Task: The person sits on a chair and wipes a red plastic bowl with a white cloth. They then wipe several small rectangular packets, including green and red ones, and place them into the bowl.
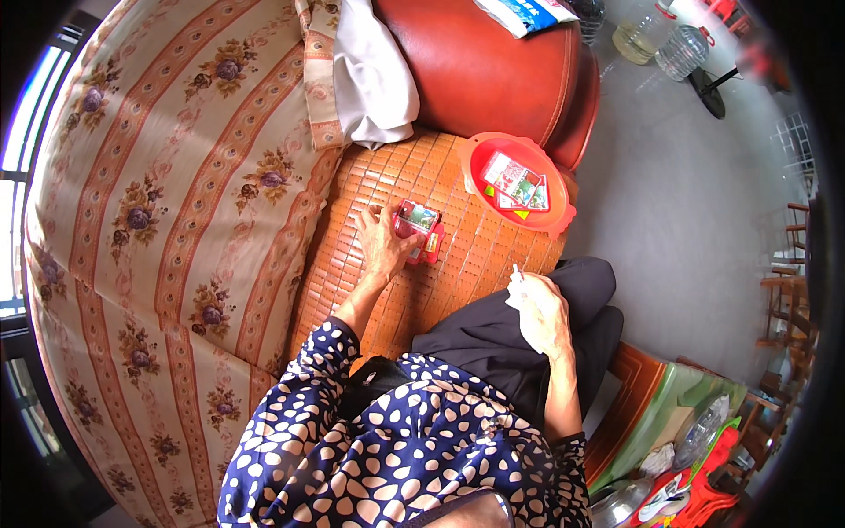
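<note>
Red packs [418, 216] are touched by the left hand [385, 244], fingers parted; a white object [517, 269] is pinched in the right hand [539, 311]. Probably light and stiff, the packs are best gripped edgewise.

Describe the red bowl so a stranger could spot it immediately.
Start at the brown mat. Near its right edge, beside the red cushion, sits the red bowl; unlike the cushion, it has a wide rim and holds flat printed packs.

Can't identify the pale item [517, 269] mostly covered by the right hand [540, 312] (visible only at the tip). Can't fully see the red packets [419, 216] behind the left hand [382, 246], nor read the cards [515, 180]. Can't follow the blue-and-white bag [526, 14] past the upper edge.
</note>
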`<state>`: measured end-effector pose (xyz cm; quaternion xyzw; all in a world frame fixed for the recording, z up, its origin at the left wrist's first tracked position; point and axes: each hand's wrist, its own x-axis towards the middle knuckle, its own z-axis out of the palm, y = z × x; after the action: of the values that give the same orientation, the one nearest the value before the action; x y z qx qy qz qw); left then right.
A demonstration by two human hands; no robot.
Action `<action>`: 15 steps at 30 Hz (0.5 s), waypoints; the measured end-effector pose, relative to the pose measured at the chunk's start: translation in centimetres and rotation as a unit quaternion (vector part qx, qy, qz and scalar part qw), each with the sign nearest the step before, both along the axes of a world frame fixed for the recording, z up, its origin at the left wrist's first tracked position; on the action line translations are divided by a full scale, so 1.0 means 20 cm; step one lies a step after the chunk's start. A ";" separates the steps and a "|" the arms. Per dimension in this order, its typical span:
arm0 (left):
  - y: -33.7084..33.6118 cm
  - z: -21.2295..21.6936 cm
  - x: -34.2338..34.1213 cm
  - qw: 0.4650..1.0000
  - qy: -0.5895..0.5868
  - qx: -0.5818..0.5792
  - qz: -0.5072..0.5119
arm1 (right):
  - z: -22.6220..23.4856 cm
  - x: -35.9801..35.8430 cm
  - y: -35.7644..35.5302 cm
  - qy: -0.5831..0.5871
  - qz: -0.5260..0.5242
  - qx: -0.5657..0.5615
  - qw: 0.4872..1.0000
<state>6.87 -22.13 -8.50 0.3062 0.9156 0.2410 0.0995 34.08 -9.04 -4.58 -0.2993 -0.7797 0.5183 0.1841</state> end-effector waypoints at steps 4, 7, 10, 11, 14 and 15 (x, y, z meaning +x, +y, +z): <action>0.00 -0.01 0.04 1.000 0.022 0.009 0.014 | -0.04 0.03 -0.01 0.010 0.004 0.002 1.000; 0.01 0.00 0.06 0.999 0.027 0.003 0.035 | -0.05 0.05 -0.02 0.023 -0.017 0.000 1.000; 0.03 0.03 0.06 0.999 0.048 0.003 0.024 | -0.05 0.05 -0.05 0.039 -0.055 -0.002 0.998; 0.04 0.03 0.06 0.999 -0.014 0.035 0.030 | -0.04 0.06 -0.05 0.042 -0.058 -0.002 0.997; 0.02 -0.01 0.02 0.987 -0.062 0.144 -0.036 | 0.05 0.06 -0.07 0.042 -0.052 0.028 0.997; 0.01 -0.12 -0.02 0.942 -0.244 0.229 -0.013 | 0.08 0.06 -0.07 0.040 -0.048 0.042 0.997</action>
<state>6.48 -21.92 -10.84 0.2642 0.7790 0.5106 0.2504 35.23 -10.41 -3.01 -0.3072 -0.7779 0.4869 0.2518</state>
